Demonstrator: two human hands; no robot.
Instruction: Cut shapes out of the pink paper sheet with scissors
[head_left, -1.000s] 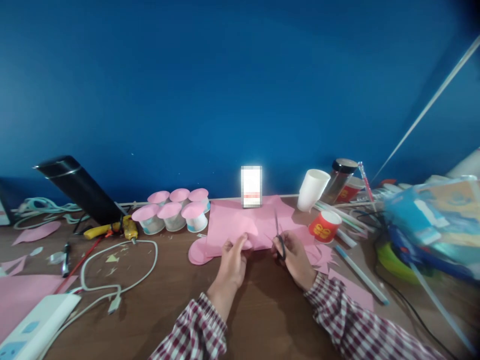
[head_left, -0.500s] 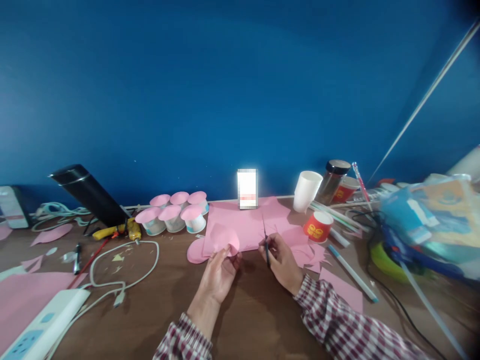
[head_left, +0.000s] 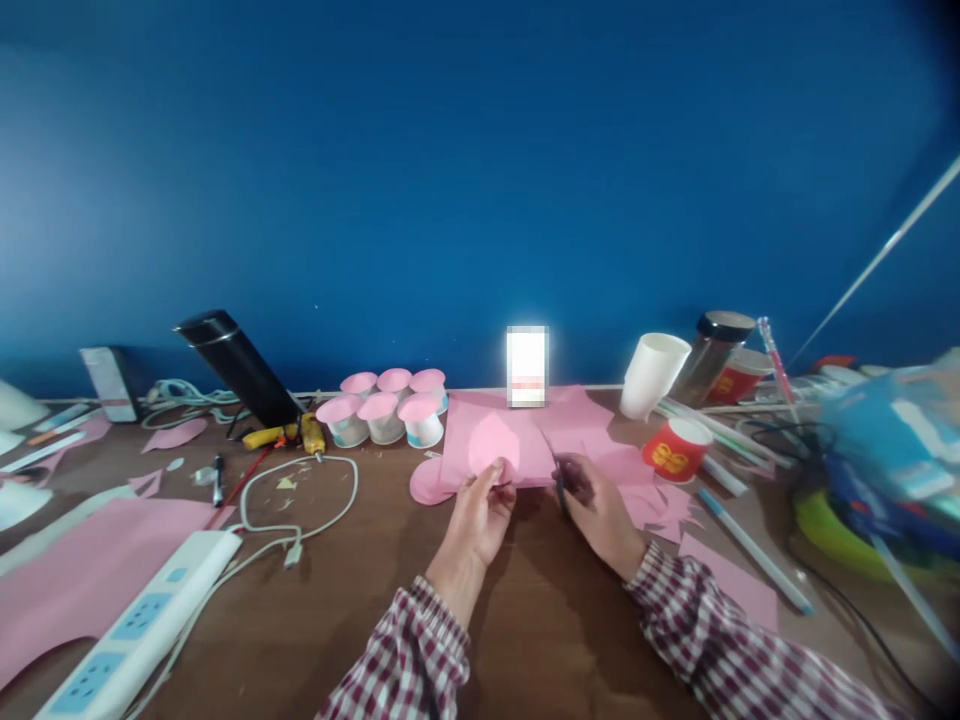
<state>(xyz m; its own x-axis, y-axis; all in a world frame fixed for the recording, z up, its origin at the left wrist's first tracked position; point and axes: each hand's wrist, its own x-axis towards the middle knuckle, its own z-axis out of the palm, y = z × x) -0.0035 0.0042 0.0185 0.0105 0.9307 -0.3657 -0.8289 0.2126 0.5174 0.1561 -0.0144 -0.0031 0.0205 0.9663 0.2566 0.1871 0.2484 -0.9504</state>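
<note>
My left hand (head_left: 480, 520) pinches a small rounded pink paper piece (head_left: 491, 445) and holds it upright over the brown table. My right hand (head_left: 600, 510) grips small dark scissors (head_left: 562, 487), held low just right of the paper piece. Behind both hands lie pink paper sheets (head_left: 555, 440) flat on the table, with a pink round cutout (head_left: 426, 484) at their left edge. Both sleeves are red-and-white plaid.
Several pink-topped small cups (head_left: 386, 412) stand left of the sheets. A white power strip (head_left: 135, 628), a white cable (head_left: 300, 500) and a yellow glue gun (head_left: 289, 434) lie left. A red cup (head_left: 675, 452), white cup (head_left: 652, 374), jar (head_left: 712, 350) and pens (head_left: 754, 548) sit right.
The view has shifted, so everything sits further right in the picture. My right hand has lowered the scissors from pointing up to lying low by the paper piece.
</note>
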